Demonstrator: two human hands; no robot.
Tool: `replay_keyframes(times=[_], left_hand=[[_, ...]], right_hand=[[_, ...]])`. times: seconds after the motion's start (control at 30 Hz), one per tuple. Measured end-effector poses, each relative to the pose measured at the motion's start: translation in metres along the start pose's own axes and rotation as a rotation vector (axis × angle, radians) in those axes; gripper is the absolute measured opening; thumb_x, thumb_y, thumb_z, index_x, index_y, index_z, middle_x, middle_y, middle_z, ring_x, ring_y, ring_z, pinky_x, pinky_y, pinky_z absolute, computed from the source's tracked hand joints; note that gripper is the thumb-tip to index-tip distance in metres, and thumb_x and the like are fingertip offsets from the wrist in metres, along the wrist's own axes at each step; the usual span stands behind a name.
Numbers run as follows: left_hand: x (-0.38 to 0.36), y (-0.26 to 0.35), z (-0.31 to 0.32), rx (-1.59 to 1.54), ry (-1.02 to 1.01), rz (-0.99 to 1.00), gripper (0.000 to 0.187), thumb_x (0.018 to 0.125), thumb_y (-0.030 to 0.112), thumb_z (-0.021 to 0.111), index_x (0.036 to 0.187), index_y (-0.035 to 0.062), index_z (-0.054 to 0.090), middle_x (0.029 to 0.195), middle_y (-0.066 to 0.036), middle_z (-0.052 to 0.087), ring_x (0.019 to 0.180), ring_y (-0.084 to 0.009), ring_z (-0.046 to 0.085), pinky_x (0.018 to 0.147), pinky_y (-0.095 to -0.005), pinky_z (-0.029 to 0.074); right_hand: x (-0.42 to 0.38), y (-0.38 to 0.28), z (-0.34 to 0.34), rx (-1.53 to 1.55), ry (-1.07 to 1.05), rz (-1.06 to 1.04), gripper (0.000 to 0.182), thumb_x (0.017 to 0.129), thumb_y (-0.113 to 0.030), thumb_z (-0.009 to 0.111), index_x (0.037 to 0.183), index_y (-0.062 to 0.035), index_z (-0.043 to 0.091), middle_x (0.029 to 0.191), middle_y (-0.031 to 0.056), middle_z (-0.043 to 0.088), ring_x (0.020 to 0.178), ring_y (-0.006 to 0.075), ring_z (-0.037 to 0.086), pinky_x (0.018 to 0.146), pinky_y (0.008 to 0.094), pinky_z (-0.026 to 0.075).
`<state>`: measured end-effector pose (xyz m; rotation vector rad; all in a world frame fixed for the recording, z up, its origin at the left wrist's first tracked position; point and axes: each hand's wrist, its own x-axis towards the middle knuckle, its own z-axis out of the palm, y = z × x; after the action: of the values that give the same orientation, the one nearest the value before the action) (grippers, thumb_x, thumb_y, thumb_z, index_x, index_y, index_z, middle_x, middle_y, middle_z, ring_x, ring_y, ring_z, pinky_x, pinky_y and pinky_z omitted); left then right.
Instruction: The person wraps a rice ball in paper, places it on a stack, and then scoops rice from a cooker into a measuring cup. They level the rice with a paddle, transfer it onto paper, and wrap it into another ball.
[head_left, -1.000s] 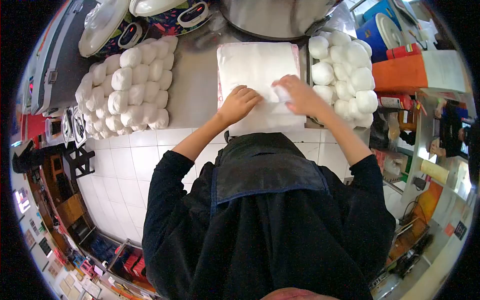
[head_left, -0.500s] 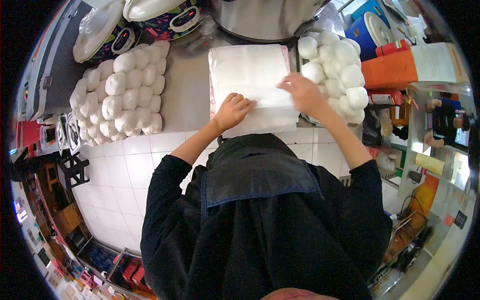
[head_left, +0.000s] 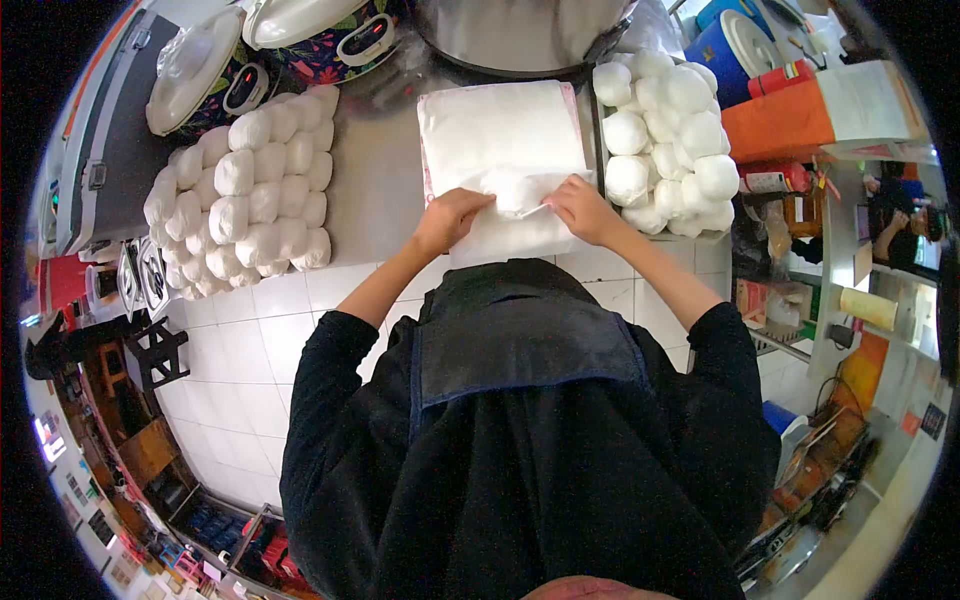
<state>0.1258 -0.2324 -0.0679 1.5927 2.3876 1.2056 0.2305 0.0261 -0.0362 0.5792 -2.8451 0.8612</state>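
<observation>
A stack of white sheets (head_left: 500, 125) lies on the metal table with a pink-marked wrapper edge showing. On its near part a white rounded bundle (head_left: 516, 192) sits in a thin white sheet. My left hand (head_left: 455, 217) pinches the sheet at the bundle's left side. At the right side, my right hand (head_left: 583, 208) has its fingers closed on the sheet's edge. White wrapped balls (head_left: 262, 195) are piled to the left of the stack. More white balls (head_left: 665, 145) fill a tray to the right.
Two patterned pots (head_left: 325, 55) with white lids stand at the back left, and a large steel pot (head_left: 520, 35) at the back centre. A blue bucket (head_left: 722, 72) and an orange-and-white box (head_left: 775, 122) are at the right. A person (head_left: 905, 225) shows far right.
Both hands now hold the sheet on either side of a rounded white bundle, which did not show before. My right hand has moved down and left, and my left hand slightly left.
</observation>
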Motion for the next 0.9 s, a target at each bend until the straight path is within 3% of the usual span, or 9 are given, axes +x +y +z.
replay_keyframes(times=[0.03,0.1,0.17,0.23,0.3,0.43,0.5,0.7,0.9], left_hand=[[0.005,0.001,-0.002,-0.076,-0.017,-0.087,0.026,0.076,0.002,0.059,0.102,0.0056,0.059,0.088,-0.008,0.064,0.083,-0.0255,0.06,0.072,-0.0329,0.05],[0.013,0.002,-0.001,-0.097,0.004,-0.102,0.026,0.075,0.004,0.061,0.1,0.0036,0.057,0.083,-0.01,0.064,0.082,-0.0271,0.061,0.072,-0.0342,0.049],[0.026,0.002,-0.006,-0.236,-0.059,-0.533,0.037,0.068,0.013,0.071,0.102,0.0058,0.055,0.09,-0.012,0.062,0.077,-0.0268,0.063,0.07,-0.0333,0.05],[0.04,-0.011,-0.007,-0.22,0.057,-0.529,0.046,0.059,0.019,0.078,0.096,0.0059,0.054,0.097,-0.012,0.057,0.084,-0.028,0.06,0.072,-0.0354,0.049],[0.059,-0.007,-0.018,0.039,-0.174,-0.432,0.049,0.054,0.02,0.08,0.092,0.0057,0.054,0.101,-0.011,0.052,0.09,-0.0301,0.055,0.077,-0.0383,0.046],[0.09,-0.014,-0.027,0.358,-0.382,-0.105,0.052,0.051,0.021,0.081,0.091,0.005,0.053,0.096,-0.01,0.054,0.092,-0.0306,0.051,0.081,-0.0387,0.043],[0.089,-0.027,-0.028,0.09,-0.376,0.184,0.048,0.052,0.023,0.08,0.088,0.0045,0.054,0.089,-0.011,0.055,0.089,-0.0328,0.051,0.08,-0.0371,0.042],[0.018,-0.021,-0.008,0.019,-0.066,0.074,0.022,0.069,0.012,0.068,0.087,0.004,0.056,0.089,-0.008,0.061,0.077,-0.0263,0.061,0.067,-0.0341,0.05],[0.005,0.003,-0.002,0.231,0.11,0.198,0.02,0.072,0.01,0.066,0.089,0.0038,0.059,0.095,-0.008,0.062,0.082,-0.0248,0.06,0.074,-0.0332,0.05]], right_hand=[[0.005,-0.002,-0.003,-0.001,0.001,0.002,0.018,0.079,-0.018,0.057,0.089,-0.004,0.062,0.081,0.0098,0.06,0.08,0.0254,0.057,0.064,0.0359,0.045],[0.017,0.0,-0.006,0.157,-0.23,0.496,0.018,0.076,-0.018,0.059,0.084,-0.0028,0.064,0.081,0.0113,0.061,0.076,0.0294,0.059,0.064,0.0386,0.045],[0.022,0.014,0.007,0.252,-0.166,0.561,0.03,0.066,-0.021,0.067,0.09,-0.0037,0.06,0.081,0.0113,0.062,0.07,0.0328,0.059,0.065,0.0385,0.046],[0.039,0.004,0.008,-0.031,-0.087,0.651,0.045,0.06,-0.02,0.074,0.097,-0.005,0.053,0.079,0.0116,0.061,0.071,0.0317,0.058,0.067,0.0373,0.046],[0.048,0.001,0.007,-0.057,-0.077,0.683,0.06,0.051,-0.019,0.078,0.103,-0.0105,0.049,0.08,0.0123,0.06,0.074,0.0307,0.058,0.067,0.0365,0.046],[0.057,0.015,-0.003,-0.524,0.105,0.219,0.043,0.047,-0.025,0.077,0.085,-0.0135,0.059,0.079,0.0124,0.06,0.074,0.0301,0.059,0.071,0.036,0.048],[0.06,0.026,-0.003,0.113,-0.167,0.263,0.033,0.051,-0.024,0.075,0.078,-0.011,0.061,0.072,0.0112,0.056,0.068,0.029,0.057,0.069,0.0361,0.047],[0.018,0.003,0.019,-0.128,0.159,0.135,0.013,0.067,-0.015,0.064,0.078,-0.0086,0.06,0.077,0.0095,0.06,0.072,0.026,0.059,0.065,0.0332,0.048],[0.006,-0.029,0.019,-0.551,0.254,-0.076,0.028,0.073,-0.018,0.059,0.097,-0.0036,0.058,0.096,0.007,0.058,0.093,0.0212,0.055,0.077,0.0333,0.045]])
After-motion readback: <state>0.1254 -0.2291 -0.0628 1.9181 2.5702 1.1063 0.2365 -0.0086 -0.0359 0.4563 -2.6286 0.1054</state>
